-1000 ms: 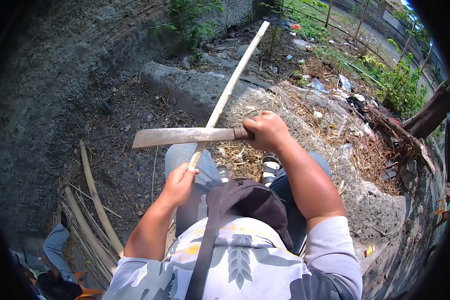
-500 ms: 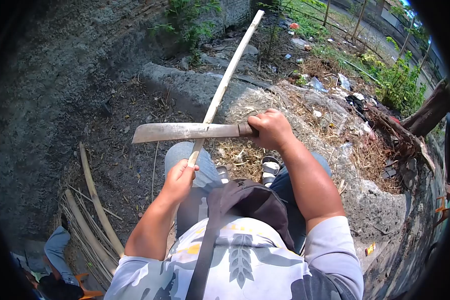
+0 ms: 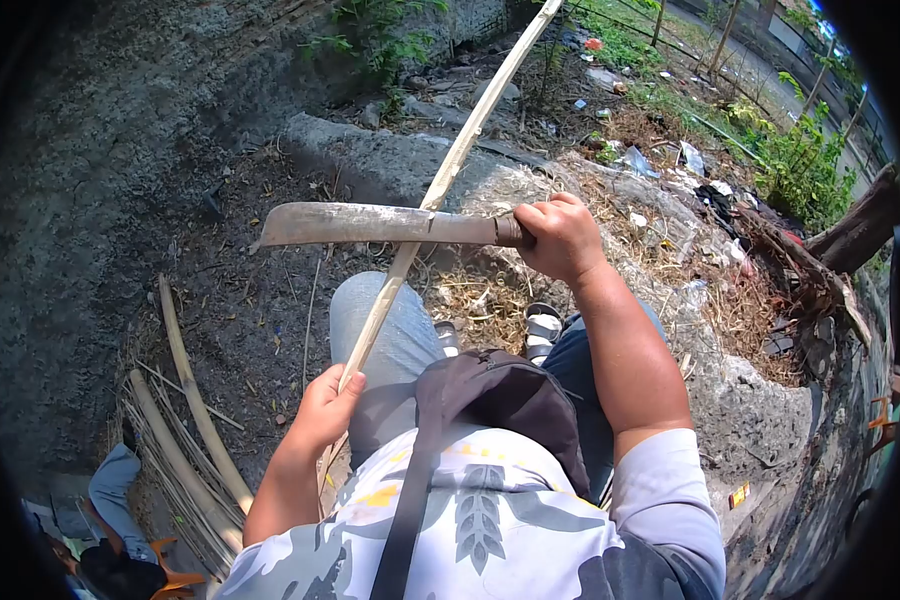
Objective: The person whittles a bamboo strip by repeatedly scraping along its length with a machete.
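Note:
My left hand grips the near end of a long pale bamboo strip that slants up and away to the top of the view. A machete with a broad rusty blade lies across the strip, edge against it, blade pointing left. My right hand is closed around the machete's handle. Both hands are above my knees in grey jeans. A dark sling bag hangs on my chest.
A bundle of bamboo strips lies on the dirt at lower left, next to another person's leg. A concrete ledge runs ahead, with dry straw and litter to the right. Logs and green plants stand at far right.
My left hand has pulled the strip back toward my body. The machete has slid farther out along the strip and now sits higher in view.

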### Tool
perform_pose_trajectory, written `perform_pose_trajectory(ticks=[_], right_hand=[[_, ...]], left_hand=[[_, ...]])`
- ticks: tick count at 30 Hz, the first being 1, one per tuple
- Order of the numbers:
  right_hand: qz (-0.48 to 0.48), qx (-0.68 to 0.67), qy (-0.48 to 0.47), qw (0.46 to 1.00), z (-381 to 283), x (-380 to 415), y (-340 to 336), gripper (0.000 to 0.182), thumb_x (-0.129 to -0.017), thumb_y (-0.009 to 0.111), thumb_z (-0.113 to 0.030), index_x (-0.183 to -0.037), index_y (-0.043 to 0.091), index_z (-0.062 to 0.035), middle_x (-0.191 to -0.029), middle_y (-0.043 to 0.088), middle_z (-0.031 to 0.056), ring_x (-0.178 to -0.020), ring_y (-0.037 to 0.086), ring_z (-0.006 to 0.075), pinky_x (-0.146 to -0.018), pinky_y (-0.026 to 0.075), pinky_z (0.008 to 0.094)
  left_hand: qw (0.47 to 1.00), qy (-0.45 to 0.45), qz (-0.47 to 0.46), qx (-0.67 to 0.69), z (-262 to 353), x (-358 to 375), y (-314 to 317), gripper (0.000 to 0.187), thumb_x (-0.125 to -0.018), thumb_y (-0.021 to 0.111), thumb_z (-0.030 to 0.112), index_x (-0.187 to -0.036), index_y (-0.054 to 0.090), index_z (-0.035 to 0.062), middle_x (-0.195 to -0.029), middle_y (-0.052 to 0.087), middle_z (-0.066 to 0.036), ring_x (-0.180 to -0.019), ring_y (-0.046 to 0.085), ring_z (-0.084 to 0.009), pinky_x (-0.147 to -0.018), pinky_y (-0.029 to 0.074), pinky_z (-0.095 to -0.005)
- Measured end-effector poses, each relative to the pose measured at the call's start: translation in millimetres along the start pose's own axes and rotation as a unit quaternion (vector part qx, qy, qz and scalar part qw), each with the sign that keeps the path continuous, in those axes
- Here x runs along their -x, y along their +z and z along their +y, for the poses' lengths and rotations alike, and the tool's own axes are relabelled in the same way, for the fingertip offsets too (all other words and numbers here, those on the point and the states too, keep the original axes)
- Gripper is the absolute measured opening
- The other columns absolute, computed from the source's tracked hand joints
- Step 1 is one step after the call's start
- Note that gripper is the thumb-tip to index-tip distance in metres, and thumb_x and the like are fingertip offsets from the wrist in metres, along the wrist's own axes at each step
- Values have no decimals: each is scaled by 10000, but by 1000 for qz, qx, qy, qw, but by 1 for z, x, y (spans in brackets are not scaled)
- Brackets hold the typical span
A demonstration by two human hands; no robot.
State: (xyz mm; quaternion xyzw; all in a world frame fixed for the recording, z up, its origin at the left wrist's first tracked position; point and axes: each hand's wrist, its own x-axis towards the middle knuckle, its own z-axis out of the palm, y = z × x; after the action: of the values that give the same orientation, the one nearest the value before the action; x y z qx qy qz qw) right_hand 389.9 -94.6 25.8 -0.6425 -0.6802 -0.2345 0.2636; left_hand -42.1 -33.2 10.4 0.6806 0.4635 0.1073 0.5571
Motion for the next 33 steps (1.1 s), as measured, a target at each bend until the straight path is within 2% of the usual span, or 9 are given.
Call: perform_pose_trajectory(ticks=[3, 10, 13, 15, 17, 22, 28, 31, 33], right_hand=[[-20, -27, -3, 999, -5, 0, 2, 234, -664, 784, -193, -789, 589, -161, -731, 682, 25, -705, 694, 257, -762, 515, 376], [-100, -3, -56, 993, -16, -3, -2, 180, -754, 754, -246, -796, 604, -154, -712, 683, 43, -730, 701, 300, -776, 535, 400], [-97, 10, 129, 987, 23, 8, 3, 205, -740, 765, -236, -844, 637, -115, -797, 709, 116, -771, 690, 369, -749, 545, 473], [-124, -47, 341, 931, 46, 10, 0, 181, -801, 708, -219, -930, 681, -95, -875, 732, 183, -871, 707, 414, -805, 554, 515], [-97, -74, 408, 905, 60, 14, 1, 230, -815, 703, -228, -998, 701, -89, -940, 736, 213, -907, 703, 428, -806, 544, 516], [-48, -169, 356, 918, 37, 6, 3, 247, -819, 751, -224, -984, 681, -54, -875, 710, 217, -800, 678, 426, -727, 521, 461], [-65, -53, -1, 996, -2, 0, 2, 243, -660, 781, -207, -816, 601, -159, -748, 688, 54, -741, 701, 305, -753, 541, 422], [-70, -33, -1, 997, 15, 7, 9, 227, -679, 776, -218, -819, 606, -158, -734, 684, 64, -739, 703, 304, -770, 540, 423], [-119, -20, 185, 975, 31, 6, 6, 188, -760, 753, -217, -889, 646, -132, -803, 714, 112, -823, 716, 351, -797, 564, 487]], left_hand=[[991, 91, 55, -83, -6, 1, 4, 406, -1061, 642, 391, -851, 571, 51, -699, 505, 33, -651, 421, -58, -539, 366, -301], [989, 119, 77, -32, 17, -25, 22, 403, -1083, 611, 359, -828, 566, 50, -672, 502, 47, -624, 420, -50, -535, 363, -284], [994, 75, 69, 29, 5, -23, 11, 387, -1097, 586, 342, -840, 588, 53, -656, 507, 54, -596, 426, -41, -525, 360, -266], [994, 67, 75, 29, -15, -20, 0, 378, -1105, 572, 332, -851, 606, 54, -645, 508, 60, -581, 428, -35, -519, 356, -256], [989, 95, 106, -33, -28, -20, -5, 384, -1102, 573, 344, -861, 620, 49, -628, 501, 55, -583, 429, -45, -522, 361, -271], [984, 108, 122, -77, -7, -20, 5, 375, -1090, 589, 335, -869, 619, 34, -615, 511, 13, -570, 433, -82, -524, 377, -309], [966, 149, 115, -175, 25, -31, 21, 375, -1062, 623, 308, -840, 586, 8, -598, 523, -92, -541, 476, -176, -535, 412, -367], [955, 175, 110, -211, 33, -22, 11, 375, -1055, 632, 304, -828, 575, 10, -595, 531, -97, -543, 496, -190, -540, 420, -370], [957, 177, 110, -203, 24, -16, 5, 346, -1051, 634, 289, -850, 587, 12, -605, 537, -100, -540, 495, -199, -542, 421, -372]])
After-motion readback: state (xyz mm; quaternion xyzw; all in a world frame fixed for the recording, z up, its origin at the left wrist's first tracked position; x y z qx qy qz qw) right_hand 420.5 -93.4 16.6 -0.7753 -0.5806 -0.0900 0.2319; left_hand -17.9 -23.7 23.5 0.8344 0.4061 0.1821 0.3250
